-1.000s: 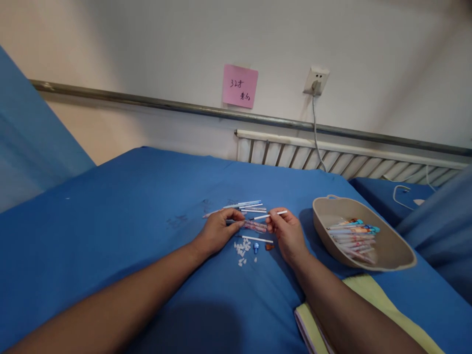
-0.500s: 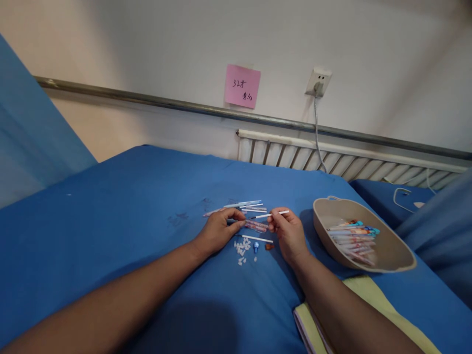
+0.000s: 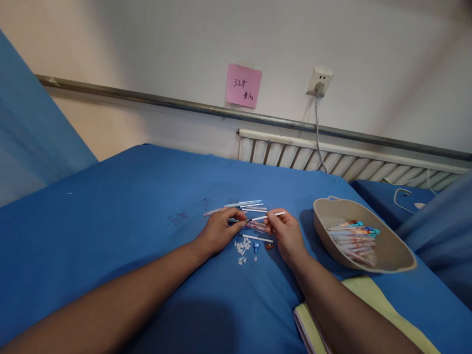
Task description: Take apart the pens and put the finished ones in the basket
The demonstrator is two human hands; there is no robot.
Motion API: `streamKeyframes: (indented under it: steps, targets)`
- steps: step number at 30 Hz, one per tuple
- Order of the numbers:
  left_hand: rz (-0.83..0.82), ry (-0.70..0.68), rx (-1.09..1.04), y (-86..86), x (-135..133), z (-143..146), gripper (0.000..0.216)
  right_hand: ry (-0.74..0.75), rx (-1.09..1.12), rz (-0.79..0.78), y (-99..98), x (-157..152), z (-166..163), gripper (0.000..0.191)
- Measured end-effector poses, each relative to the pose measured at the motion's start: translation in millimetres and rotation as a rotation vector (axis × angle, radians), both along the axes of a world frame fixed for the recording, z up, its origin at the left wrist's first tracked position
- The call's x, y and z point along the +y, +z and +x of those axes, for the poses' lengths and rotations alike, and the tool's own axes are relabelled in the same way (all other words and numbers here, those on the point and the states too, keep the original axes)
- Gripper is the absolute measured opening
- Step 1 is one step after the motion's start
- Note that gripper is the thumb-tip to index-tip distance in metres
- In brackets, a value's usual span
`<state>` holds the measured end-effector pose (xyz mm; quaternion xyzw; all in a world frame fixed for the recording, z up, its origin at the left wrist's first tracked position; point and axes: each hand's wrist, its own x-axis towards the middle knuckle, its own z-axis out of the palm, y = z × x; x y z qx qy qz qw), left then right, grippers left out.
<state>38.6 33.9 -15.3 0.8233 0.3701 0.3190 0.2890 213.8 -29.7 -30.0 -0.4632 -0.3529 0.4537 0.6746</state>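
Note:
My left hand (image 3: 218,231) rests on the blue sheet (image 3: 129,211) with its fingers pinched on a clear pen barrel (image 3: 254,225) lying across the pile. My right hand (image 3: 285,233) is closed on a thin white refill (image 3: 271,215), its dark tip pointing left toward the barrel. Several more refills and pen parts (image 3: 245,204) lie just beyond the hands. A scatter of small white bits (image 3: 241,250), a blue cap (image 3: 255,244) and a brown cap (image 3: 269,246) lie between my wrists.
A beige oval tray (image 3: 391,255) with several coloured pens (image 3: 354,236) stands to the right. A yellow-green notebook (image 3: 368,290) lies under my right forearm. A radiator, a wall socket with a cable and a pink note are behind. Blue cloth hangs left and right.
My right hand has brought the white refill slightly left and lower, closer to the barrel in my left fingers. The view shifted a little.

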Motion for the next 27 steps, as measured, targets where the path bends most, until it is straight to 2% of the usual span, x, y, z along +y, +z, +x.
streamKeyframes:
  steps: [9,13,20,23,27]
  targets:
    - [0.027,0.020,-0.099,1.6,-0.3,-1.7,0.013,0.094,-0.095,-0.087,8.1,-4.8,-2.2,0.032]
    - [0.013,0.004,-0.110,4.6,0.6,-3.2,0.016,0.132,-0.232,-0.172,5.2,-4.2,-0.1,0.034]
    - [-0.123,-0.137,-0.101,13.1,-5.1,-0.6,0.012,0.229,-0.568,0.052,-1.2,-6.0,-0.4,0.018]
    - [-0.217,-0.142,-0.153,15.4,-7.1,0.5,0.011,0.263,-0.635,0.104,1.2,-8.6,-0.6,0.022]
    - [-0.308,-0.150,-0.205,15.3,-7.2,-0.8,0.023,0.286,-0.723,0.140,0.6,-9.4,0.4,0.027]
